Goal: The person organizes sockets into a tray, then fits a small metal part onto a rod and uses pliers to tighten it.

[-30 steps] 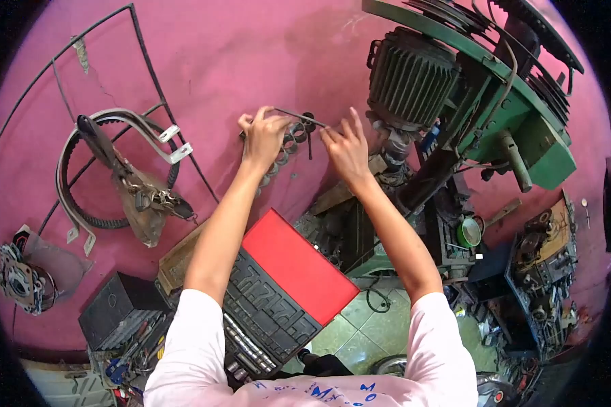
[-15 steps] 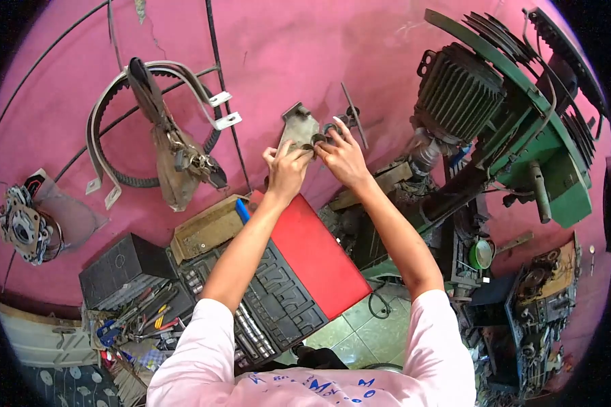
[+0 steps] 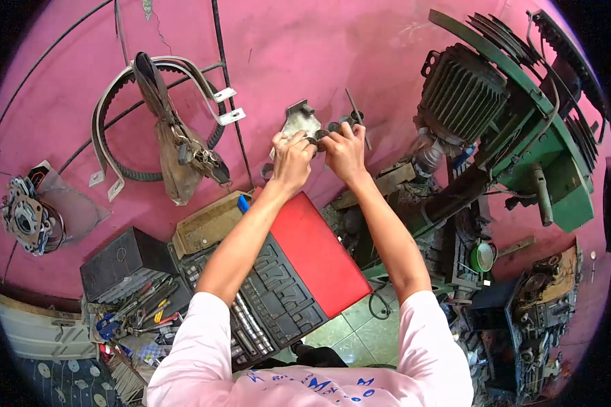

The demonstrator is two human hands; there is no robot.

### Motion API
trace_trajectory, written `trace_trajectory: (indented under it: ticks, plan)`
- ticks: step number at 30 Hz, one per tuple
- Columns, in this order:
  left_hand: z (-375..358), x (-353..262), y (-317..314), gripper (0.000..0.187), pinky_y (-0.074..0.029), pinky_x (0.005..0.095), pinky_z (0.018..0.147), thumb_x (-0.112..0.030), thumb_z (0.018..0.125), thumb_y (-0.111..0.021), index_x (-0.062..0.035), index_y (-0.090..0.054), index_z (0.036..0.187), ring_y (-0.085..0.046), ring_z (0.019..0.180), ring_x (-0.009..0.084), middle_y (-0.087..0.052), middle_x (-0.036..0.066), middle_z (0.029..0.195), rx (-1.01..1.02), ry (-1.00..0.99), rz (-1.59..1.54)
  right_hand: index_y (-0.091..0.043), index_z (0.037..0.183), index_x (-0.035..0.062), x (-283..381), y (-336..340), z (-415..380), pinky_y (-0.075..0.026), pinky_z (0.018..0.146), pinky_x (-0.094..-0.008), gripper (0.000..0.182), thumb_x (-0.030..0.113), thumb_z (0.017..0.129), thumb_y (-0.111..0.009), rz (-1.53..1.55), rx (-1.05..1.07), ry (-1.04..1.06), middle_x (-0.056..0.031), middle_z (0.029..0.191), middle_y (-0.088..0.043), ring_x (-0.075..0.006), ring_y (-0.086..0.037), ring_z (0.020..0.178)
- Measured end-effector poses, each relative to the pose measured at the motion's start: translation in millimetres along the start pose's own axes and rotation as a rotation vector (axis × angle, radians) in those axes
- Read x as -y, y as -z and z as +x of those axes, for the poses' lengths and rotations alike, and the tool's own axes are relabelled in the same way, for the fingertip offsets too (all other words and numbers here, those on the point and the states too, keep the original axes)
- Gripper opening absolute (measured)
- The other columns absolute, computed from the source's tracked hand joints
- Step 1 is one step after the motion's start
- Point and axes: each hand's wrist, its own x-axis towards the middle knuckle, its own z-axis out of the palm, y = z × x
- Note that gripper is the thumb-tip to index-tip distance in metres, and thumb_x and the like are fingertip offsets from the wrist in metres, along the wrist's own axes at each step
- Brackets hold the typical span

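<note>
A worn, light-coloured metal plate [image 3: 301,119] with a short peg near its top stands in front of the pink wall. My left hand [image 3: 292,161] is closed at the plate's lower part, its fingers bent against it. Close beside it, my right hand [image 3: 345,154] is closed with its fingertips at a small dark round piece [image 3: 321,136]. Another dark round part [image 3: 333,127] shows just above the right fingers, near a thin metal rod [image 3: 354,105]. Both hands partly hide how these parts join.
Below my arms lie an open socket set case [image 3: 282,288] and its red lid [image 3: 319,254]. A green machine with a ribbed motor [image 3: 463,95] stands at the right. Belts and a cloth bag [image 3: 180,159] hang at the left, above loose hand tools [image 3: 153,312].
My right fingers, stretched upward before, are now curled in at the round parts. My left fingers have drawn closer together on the plate. The view has shifted slightly.
</note>
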Motion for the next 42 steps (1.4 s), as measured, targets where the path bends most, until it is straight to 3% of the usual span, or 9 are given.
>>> trace_trajectory:
  ticks: [9,14,24,28,33,35,42]
  plan:
    - [29,1,24,0.017,-0.033,0.0535,0.1,-0.003,0.075,-0.068,-0.0148,-0.077,0.084,-0.065,0.11,0.0174,-0.073,-0.001,0.088,0.207,-0.076,0.134,-0.069,0.078,0.0155,0,-4,0,-0.037,0.084,-0.0461,0.012,0.011,0.068,-0.072,-0.002,-0.011,-0.122,0.0012,0.075,-0.066,-0.0233,-0.056,0.091]
    - [25,-1,23,0.019,-0.032,0.0532,0.101,-0.004,0.075,-0.07,-0.0147,-0.079,0.087,-0.065,0.109,0.0178,-0.074,-0.001,0.089,0.18,-0.032,0.112,-0.072,0.082,0.016,1,-1,-3,-0.037,0.085,-0.0462,0.011,0.012,0.071,-0.072,-0.005,-0.033,-0.091,0.0022,0.078,-0.069,-0.0218,-0.056,0.092]
    - [14,-9,38,0.017,-0.029,0.0534,0.101,-0.011,0.082,-0.073,-0.0165,-0.081,0.096,-0.063,0.123,0.0182,-0.075,-0.002,0.094,0.051,-0.049,0.087,-0.079,0.092,0.0186,19,25,2,-0.036,0.089,-0.0475,0.014,0.016,0.079,-0.073,-0.023,-0.021,-0.098,0.0053,0.09,-0.077,-0.0187,-0.057,0.097]
    - [-1,-15,65,0.015,-0.029,0.0525,0.099,-0.014,0.083,-0.074,-0.0179,-0.08,0.097,-0.063,0.122,0.0179,-0.075,-0.003,0.097,-0.098,0.04,0.175,-0.08,0.099,0.0189,51,51,9,-0.036,0.092,-0.0499,0.023,0.014,0.077,-0.075,-0.036,-0.035,-0.08,0.0053,0.102,-0.077,-0.0198,-0.058,0.101]
    - [-34,-25,116,0.011,-0.027,0.0513,0.099,-0.017,0.085,-0.075,-0.0169,-0.079,0.095,-0.063,0.121,0.0184,-0.075,-0.003,0.097,-0.179,0.083,0.15,-0.08,0.099,0.0184,109,80,12,-0.036,0.092,-0.0514,0.021,0.016,0.078,-0.075,0.014,-0.046,-0.083,0.0069,0.103,-0.077,-0.0199,-0.058,0.101]
    - [-57,-31,141,0.01,-0.026,0.0515,0.1,-0.018,0.086,-0.074,-0.0158,-0.079,0.095,-0.063,0.121,0.0196,-0.074,-0.002,0.096,-0.186,0.117,0.153,-0.079,0.101,0.0186,142,93,11,-0.035,0.09,-0.0452,0.02,0.02,0.082,-0.078,0.02,-0.092,-0.073,0.0102,0.105,-0.077,-0.0186,-0.058,0.096]
    - [-168,-31,232,0.011,-0.029,0.0525,0.096,-0.017,0.081,-0.077,-0.0155,-0.078,0.092,-0.065,0.118,0.0194,-0.073,-0.002,0.092,-0.232,0.318,0.143,-0.079,0.106,0.0167,268,106,-3,-0.035,0.088,-0.0471,0.027,0.019,0.079,-0.078,0.274,0.016,-0.039,0.0059,0.106,-0.076,-0.0218,-0.057,0.095]
